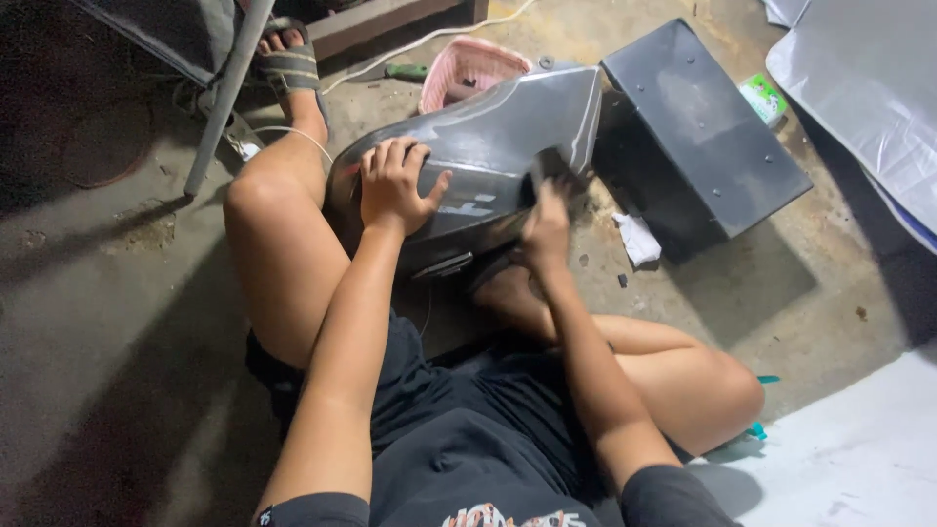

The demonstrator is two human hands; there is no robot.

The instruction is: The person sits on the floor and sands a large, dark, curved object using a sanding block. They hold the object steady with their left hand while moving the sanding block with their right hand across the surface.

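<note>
Left hand (392,187) spread flat on a grey panel (488,146) propped on the person's lap, right hand (545,226) pinching a dark pad (543,168) against its lower edge, black box (698,132) just beside, pink basket (468,66) behind on the floor (117,293).

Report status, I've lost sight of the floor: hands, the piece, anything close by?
Left hand flat on curved grey metal panel. Right hand grips small dark pad against it. Black metal box touching alongside; pink plastic basket behind.
</note>
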